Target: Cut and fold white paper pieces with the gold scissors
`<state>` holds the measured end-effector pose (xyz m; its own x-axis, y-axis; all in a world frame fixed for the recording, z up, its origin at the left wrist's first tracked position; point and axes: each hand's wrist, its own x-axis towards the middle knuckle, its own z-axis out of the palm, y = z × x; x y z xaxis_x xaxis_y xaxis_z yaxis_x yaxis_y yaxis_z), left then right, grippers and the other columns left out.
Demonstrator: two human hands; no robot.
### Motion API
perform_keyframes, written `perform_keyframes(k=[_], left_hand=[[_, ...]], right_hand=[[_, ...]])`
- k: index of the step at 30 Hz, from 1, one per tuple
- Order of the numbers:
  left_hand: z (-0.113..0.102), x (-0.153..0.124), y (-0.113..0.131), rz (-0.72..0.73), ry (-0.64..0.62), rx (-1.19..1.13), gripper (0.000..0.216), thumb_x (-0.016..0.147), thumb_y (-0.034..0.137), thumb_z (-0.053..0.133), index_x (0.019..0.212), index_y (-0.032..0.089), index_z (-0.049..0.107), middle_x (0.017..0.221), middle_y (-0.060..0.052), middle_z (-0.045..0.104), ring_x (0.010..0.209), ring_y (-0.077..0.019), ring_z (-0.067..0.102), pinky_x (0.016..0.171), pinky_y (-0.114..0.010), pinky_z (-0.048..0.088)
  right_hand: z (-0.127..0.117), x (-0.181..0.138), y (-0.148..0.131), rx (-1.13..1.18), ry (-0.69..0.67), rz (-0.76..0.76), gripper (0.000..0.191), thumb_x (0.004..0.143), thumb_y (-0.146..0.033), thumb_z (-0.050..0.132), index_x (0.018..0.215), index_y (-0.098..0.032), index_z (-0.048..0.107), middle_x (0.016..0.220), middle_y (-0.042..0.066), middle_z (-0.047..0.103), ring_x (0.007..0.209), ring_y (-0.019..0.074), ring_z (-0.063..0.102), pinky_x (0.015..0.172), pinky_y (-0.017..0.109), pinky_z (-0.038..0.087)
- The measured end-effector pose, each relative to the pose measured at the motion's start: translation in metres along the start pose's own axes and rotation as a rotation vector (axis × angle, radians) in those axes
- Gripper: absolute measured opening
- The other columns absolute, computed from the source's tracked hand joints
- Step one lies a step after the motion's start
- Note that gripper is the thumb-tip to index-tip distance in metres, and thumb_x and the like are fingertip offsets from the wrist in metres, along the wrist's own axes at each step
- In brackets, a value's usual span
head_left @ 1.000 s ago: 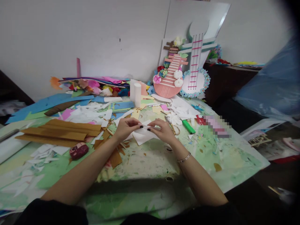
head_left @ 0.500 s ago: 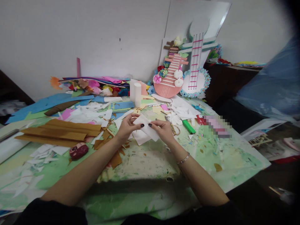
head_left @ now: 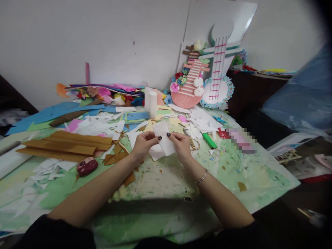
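Note:
Between my two hands is a small white piece of paper (head_left: 161,129), held above the table. My left hand (head_left: 144,145) pinches its left edge between thumb and fingers. On the other side my right hand (head_left: 182,143) pinches it too, with the thumb on top near its middle. Another white sheet (head_left: 156,153) shows just below the held piece; whether the two are joined I cannot tell. Gold-handled scissors (head_left: 194,144) lie just right of my right hand, their blades partly hidden. Brown paper scraps (head_left: 114,158) lie left of my left hand.
Folded brown paper (head_left: 70,145) and a dark red rounded object (head_left: 87,166) lie to the left. A green object (head_left: 209,140) is on the right. Standing white rolls (head_left: 153,105) and paper instruments (head_left: 186,95) are at the back of the green-stained table (head_left: 259,180).
My hands have turned the white paper more upright, and the left thumb has come closer to the right one. The left fingers have curled in behind the paper.

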<state>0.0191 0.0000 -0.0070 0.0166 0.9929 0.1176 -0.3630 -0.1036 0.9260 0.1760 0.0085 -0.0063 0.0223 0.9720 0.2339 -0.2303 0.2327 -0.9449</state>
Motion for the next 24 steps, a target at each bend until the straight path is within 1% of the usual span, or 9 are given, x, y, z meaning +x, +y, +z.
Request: perform_keyframes(k=[2, 5, 7, 10, 14, 17, 19, 21, 24], left_hand=[[0.000, 0.000, 0.001, 0.008, 0.004, 0.013, 0.023, 0.057, 0.022, 0.082, 0.066, 0.014, 0.063, 0.061, 0.003, 0.064, 0.058, -0.0065, 0.056, 0.060, -0.018, 0.045], [0.000, -0.001, 0.003, 0.029, -0.011, 0.077, 0.024, 0.056, 0.023, 0.082, 0.065, 0.013, 0.063, 0.059, 0.004, 0.062, 0.055, -0.0058, 0.054, 0.056, -0.017, 0.042], [0.000, 0.000, 0.004, 0.024, -0.030, 0.099, 0.026, 0.055, 0.025, 0.083, 0.069, 0.012, 0.065, 0.064, 0.001, 0.066, 0.059, -0.0082, 0.057, 0.060, -0.020, 0.045], [-0.002, 0.001, 0.004, 0.006, -0.023, 0.091, 0.031, 0.054, 0.026, 0.083, 0.076, 0.011, 0.066, 0.071, -0.003, 0.069, 0.065, -0.0120, 0.062, 0.068, -0.025, 0.049], [-0.004, 0.002, 0.005, 0.032, -0.008, 0.074, 0.030, 0.057, 0.025, 0.081, 0.079, 0.012, 0.066, 0.072, -0.003, 0.069, 0.066, -0.0122, 0.062, 0.068, -0.025, 0.049], [-0.003, 0.002, 0.005, 0.035, -0.081, 0.064, 0.034, 0.058, 0.024, 0.081, 0.087, 0.012, 0.067, 0.081, -0.005, 0.071, 0.073, -0.0152, 0.064, 0.070, -0.026, 0.049], [-0.003, 0.002, 0.006, 0.015, -0.104, 0.040, 0.038, 0.056, 0.023, 0.081, 0.090, 0.012, 0.067, 0.085, -0.007, 0.071, 0.076, -0.0172, 0.064, 0.072, -0.028, 0.050], [-0.003, 0.003, 0.008, 0.000, -0.067, 0.000, 0.037, 0.054, 0.022, 0.082, 0.087, 0.011, 0.068, 0.082, -0.006, 0.071, 0.074, -0.0164, 0.064, 0.072, -0.029, 0.050], [-0.006, 0.007, 0.012, -0.007, 0.020, -0.088, 0.031, 0.052, 0.019, 0.083, 0.077, 0.013, 0.067, 0.071, -0.001, 0.068, 0.066, -0.0115, 0.061, 0.069, -0.026, 0.049]], right_hand=[[0.001, 0.000, -0.001, -0.012, 0.003, -0.002, 0.021, 0.064, -0.037, 0.075, 0.070, -0.017, 0.073, 0.068, 0.003, 0.069, 0.057, 0.0140, 0.057, 0.052, 0.024, 0.043], [0.001, -0.001, -0.002, -0.024, -0.077, 0.038, 0.023, 0.065, -0.038, 0.074, 0.073, -0.017, 0.072, 0.068, 0.003, 0.069, 0.055, 0.0134, 0.056, 0.052, 0.024, 0.043], [0.001, -0.001, -0.004, -0.048, -0.120, 0.048, 0.024, 0.065, -0.038, 0.074, 0.073, -0.016, 0.072, 0.066, 0.003, 0.068, 0.054, 0.0126, 0.055, 0.050, 0.023, 0.041], [0.000, -0.001, -0.005, -0.097, -0.096, 0.037, 0.025, 0.064, -0.039, 0.074, 0.069, -0.015, 0.071, 0.063, 0.002, 0.066, 0.052, 0.0121, 0.054, 0.049, 0.023, 0.040], [-0.001, 0.000, -0.004, -0.116, -0.076, 0.041, 0.027, 0.063, -0.040, 0.074, 0.069, -0.014, 0.070, 0.063, 0.003, 0.067, 0.052, 0.0129, 0.054, 0.049, 0.024, 0.040], [0.000, 0.000, -0.004, -0.116, -0.133, 0.063, 0.027, 0.062, -0.040, 0.074, 0.067, -0.015, 0.070, 0.062, 0.003, 0.066, 0.051, 0.0126, 0.053, 0.047, 0.023, 0.039], [0.000, -0.001, -0.004, -0.120, -0.187, 0.081, 0.027, 0.061, -0.041, 0.075, 0.066, -0.015, 0.069, 0.061, 0.002, 0.066, 0.050, 0.0121, 0.052, 0.046, 0.023, 0.038], [0.001, -0.001, -0.005, -0.126, -0.213, 0.090, 0.027, 0.061, -0.041, 0.075, 0.066, -0.015, 0.069, 0.060, 0.002, 0.065, 0.049, 0.0117, 0.052, 0.045, 0.022, 0.037], [0.001, -0.001, -0.006, -0.124, -0.197, 0.108, 0.027, 0.059, -0.040, 0.076, 0.064, -0.015, 0.068, 0.059, 0.001, 0.064, 0.048, 0.0110, 0.051, 0.044, 0.022, 0.036]])
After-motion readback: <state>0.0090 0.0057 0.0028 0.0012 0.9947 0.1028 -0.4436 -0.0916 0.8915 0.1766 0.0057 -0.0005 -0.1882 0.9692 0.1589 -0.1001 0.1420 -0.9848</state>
